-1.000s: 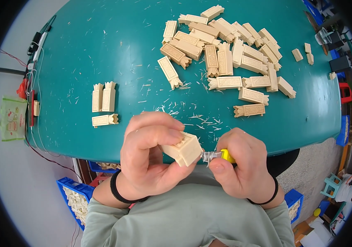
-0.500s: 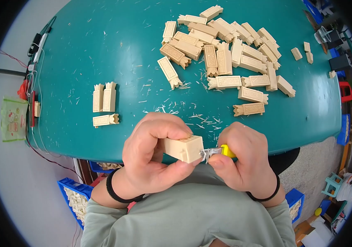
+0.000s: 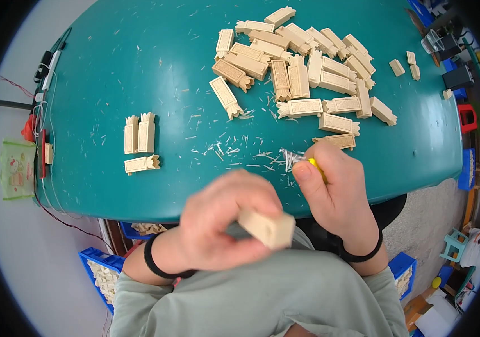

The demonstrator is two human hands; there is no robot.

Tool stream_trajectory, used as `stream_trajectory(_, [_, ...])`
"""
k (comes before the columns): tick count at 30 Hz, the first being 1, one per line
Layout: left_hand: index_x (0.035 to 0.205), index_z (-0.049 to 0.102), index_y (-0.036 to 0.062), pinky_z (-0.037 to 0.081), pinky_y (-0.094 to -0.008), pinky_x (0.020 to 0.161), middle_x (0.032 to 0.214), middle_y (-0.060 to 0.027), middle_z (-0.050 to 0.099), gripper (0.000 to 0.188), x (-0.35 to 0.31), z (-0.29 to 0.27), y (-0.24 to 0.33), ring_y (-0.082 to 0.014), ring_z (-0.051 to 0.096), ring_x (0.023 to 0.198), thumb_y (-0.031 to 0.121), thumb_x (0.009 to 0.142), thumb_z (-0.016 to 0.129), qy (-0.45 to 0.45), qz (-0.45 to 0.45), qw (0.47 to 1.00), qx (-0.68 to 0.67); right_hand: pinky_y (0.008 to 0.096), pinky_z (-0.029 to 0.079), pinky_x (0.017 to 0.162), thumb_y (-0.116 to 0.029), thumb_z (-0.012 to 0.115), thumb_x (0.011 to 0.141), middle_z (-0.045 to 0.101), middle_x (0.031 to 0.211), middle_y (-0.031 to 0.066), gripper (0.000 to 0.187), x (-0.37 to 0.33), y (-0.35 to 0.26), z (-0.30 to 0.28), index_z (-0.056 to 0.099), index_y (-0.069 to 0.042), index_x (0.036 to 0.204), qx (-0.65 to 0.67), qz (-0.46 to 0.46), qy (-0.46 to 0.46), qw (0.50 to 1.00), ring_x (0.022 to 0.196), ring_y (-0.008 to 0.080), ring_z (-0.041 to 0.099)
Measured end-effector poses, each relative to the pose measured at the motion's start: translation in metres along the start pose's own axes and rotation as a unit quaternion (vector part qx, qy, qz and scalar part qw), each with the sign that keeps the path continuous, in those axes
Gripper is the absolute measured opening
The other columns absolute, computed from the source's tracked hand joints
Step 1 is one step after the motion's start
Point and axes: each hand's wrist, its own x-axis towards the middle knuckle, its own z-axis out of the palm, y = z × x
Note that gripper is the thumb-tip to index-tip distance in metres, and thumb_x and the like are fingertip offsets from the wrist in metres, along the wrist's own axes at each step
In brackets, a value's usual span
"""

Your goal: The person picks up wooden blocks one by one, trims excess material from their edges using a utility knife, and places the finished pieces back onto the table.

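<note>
My left hand (image 3: 228, 222) is closed around a beige box-shaped block (image 3: 276, 230), its plain end turned toward the right; motion blurs both. In my right hand (image 3: 338, 188) is a small tool with a yellow handle (image 3: 317, 167). Its metal end is cluttered with pale shavings (image 3: 289, 159), so I cannot make out its exact kind. The tool is held over the green table, apart from the block. Just beyond my right hand lies a beige block with a jagged end (image 3: 338, 140).
Many similar carved blocks (image 3: 299, 76) lie bunched at the far middle of the green table (image 3: 178, 191). Three more blocks (image 3: 141, 163) are at the left, and small pieces (image 3: 397, 68) at the right. Blue crates (image 3: 102, 255) of parts stand below the table edge.
The tool has come away from the block. My right hand has moved forward over the table with it, while my left hand has shifted slightly right and down, still holding the block.
</note>
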Motion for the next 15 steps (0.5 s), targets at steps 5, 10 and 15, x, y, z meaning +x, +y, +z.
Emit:
stream_trajectory(5, [0.108, 0.051, -0.0018, 0.044, -0.0284, 0.073, 0.105, -0.0144, 0.048, 0.039, 0.000, -0.012, -0.007, -0.0195, 0.053, 0.091, 0.019, 0.079, 0.064, 0.028, -0.017, 0.998, 0.058, 0.0326, 0.037, 0.046, -0.027, 0.056, 0.086, 0.046, 0.061, 0.0098, 0.030, -0.006, -0.009, -0.006, 0.047, -0.003, 0.071, 0.101, 0.050, -0.069, 0.991, 0.051, 0.0259, 0.046])
stream_trajectory(10, [0.114, 0.044, 0.0003, 0.039, -0.0254, 0.069, 0.091, -0.0080, 0.045, 0.050, -0.002, -0.009, -0.013, -0.0142, 0.045, 0.079, 0.007, 0.072, 0.071, 0.077, -0.012, 0.997, 0.013, 0.0315, 0.038, 0.047, -0.027, 0.056, 0.086, 0.047, 0.063, 0.0099, 0.028, -0.007, -0.013, -0.005, 0.050, -0.003, 0.073, 0.133, 0.030, -0.096, 0.986, 0.053, 0.0254, 0.047])
stream_trajectory(15, [0.109, 0.044, 0.0020, 0.041, -0.0251, 0.065, 0.091, -0.0070, 0.047, 0.047, -0.004, -0.010, -0.021, -0.0126, 0.048, 0.075, 0.003, 0.071, 0.072, 0.118, -0.003, 0.985, -0.128, 0.0301, 0.038, 0.045, -0.028, 0.063, 0.080, 0.049, 0.062, 0.0088, 0.028, -0.008, -0.011, -0.003, 0.051, -0.003, 0.075, 0.121, -0.026, -0.086, 0.989, 0.051, 0.0234, 0.048])
